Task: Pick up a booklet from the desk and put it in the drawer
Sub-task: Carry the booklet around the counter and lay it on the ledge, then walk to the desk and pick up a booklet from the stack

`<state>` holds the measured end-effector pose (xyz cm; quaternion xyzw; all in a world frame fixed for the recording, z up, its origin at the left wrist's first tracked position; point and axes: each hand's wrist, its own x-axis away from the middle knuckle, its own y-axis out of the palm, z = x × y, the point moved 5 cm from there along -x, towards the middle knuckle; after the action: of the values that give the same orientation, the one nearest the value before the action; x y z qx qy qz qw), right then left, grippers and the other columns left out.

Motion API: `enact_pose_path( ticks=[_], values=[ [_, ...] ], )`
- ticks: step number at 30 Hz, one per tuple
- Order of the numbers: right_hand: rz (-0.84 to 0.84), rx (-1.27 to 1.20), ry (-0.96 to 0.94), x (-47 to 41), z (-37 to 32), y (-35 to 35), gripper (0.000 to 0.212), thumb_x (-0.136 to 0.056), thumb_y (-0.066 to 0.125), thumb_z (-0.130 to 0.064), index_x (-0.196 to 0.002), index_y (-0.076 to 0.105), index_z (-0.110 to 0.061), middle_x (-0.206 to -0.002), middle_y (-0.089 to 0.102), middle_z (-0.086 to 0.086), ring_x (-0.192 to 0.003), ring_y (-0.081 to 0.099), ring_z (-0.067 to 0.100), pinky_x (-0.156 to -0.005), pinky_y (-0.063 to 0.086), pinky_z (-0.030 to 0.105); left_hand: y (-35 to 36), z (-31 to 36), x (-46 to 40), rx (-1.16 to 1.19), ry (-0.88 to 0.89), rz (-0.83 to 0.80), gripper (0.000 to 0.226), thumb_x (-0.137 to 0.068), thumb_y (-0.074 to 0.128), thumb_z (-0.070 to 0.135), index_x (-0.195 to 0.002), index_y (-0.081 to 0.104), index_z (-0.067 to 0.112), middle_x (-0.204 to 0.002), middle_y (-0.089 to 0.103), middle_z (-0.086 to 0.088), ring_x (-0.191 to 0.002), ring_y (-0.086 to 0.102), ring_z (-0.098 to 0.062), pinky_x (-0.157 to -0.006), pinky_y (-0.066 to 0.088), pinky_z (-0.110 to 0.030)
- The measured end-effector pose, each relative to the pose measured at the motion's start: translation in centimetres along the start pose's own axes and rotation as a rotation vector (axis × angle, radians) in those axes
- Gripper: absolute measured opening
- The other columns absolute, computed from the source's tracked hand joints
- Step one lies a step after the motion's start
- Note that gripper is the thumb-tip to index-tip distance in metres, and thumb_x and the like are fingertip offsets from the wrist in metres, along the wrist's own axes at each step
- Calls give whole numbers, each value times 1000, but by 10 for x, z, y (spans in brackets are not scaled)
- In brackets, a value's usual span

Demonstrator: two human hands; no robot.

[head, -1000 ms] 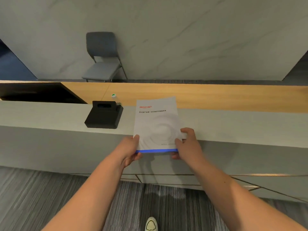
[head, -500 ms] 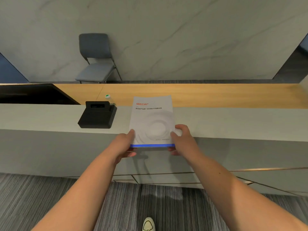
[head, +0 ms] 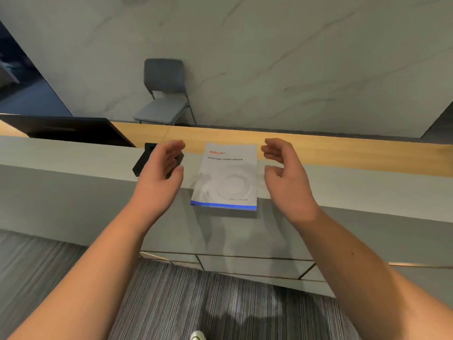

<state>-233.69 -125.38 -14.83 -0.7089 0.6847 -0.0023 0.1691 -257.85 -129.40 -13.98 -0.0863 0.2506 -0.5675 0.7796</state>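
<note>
The booklet (head: pixel 226 176) bears red and dark print, too blurred to read.

Grey chair (head: pixel 163 94) against marble wall (head: pixel 269 57); striped carpet (head: pixel 183 303).

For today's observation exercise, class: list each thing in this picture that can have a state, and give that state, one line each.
booklet: closed, lying flat, near edge overhanging the ledge, untouched
left hand: open, empty, left of booklet
right hand: open, empty, right of booklet
chair: unoccupied, upright by the wall
black box: on the ledge, partly hidden by left hand
</note>
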Motion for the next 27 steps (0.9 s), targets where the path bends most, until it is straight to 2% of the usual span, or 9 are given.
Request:
enact_pose_path(
  ticks=[5, 9, 12, 15, 19, 23, 27],
  values=[
    [-91, -26, -107, 21, -58, 43, 56, -88, 40, 8, -123, 48, -35, -114, 60, -17, -114, 57, 1, -94, 48, 22, -65, 45, 26, 8, 141, 4, 45, -94, 44, -8, -126, 49, 24, -130, 59, 5, -126, 52, -4, -110, 41, -34],
    [-202, -48, -217, 44, -110, 88, 53, -90, 42, 7, -123, 50, -34, -116, 61, -15, -116, 55, -3, -91, 45, 11, -147, 58, 52, -260, 224, -83, 55, -93, 49, 7, -127, 39, 49, -135, 51, 24, -128, 46, 7, -109, 37, -18],
    [-240, -124, -305, 61, -158, 143, 51, -91, 45, 9, -120, 51, -34, -117, 63, -14, -116, 56, -3, -87, 44, 7, -238, 48, 85, -349, 218, -26, 58, -91, 51, 9, -130, 37, 50, -137, 49, 24, -131, 45, 4, -109, 36, -22],
    [-311, -239, -388, 95, -205, 231, 49, -92, 46, 10, -122, 51, -28, -119, 63, -10, -117, 57, -2, -90, 46, 10, -341, 23, 133, -395, 150, 88, 55, -91, 52, 6, -134, 40, 38, -138, 49, 19, -132, 44, 3, -110, 36, -24],
    [-422, -342, -464, 152, -258, 370, 48, -92, 48, 9, -126, 52, -24, -123, 62, -6, -121, 56, 3, -98, 48, 22, -470, -10, 197, -395, 78, 307, 52, -91, 52, 3, -135, 42, 29, -137, 50, 17, -132, 44, 3, -111, 36, -24],
    [-545, -430, -502, 205, -308, 505, 48, -91, 48, 9, -126, 53, -23, -124, 61, -9, -123, 55, 5, -103, 49, 37, -590, -43, 258, -368, 1, 539, 53, -92, 52, 1, -134, 42, 30, -139, 49, 19, -131, 44, 4, -112, 36, -30],
    [-671, -486, -496, 249, -357, 627, 52, -90, 48, 10, -123, 52, -29, -123, 59, -13, -122, 55, 3, -103, 49, 36, -703, -71, 310, -325, -53, 789, 54, -92, 50, -5, -129, 45, 34, -139, 51, 14, -130, 46, 1, -111, 37, -36]
  ],
)
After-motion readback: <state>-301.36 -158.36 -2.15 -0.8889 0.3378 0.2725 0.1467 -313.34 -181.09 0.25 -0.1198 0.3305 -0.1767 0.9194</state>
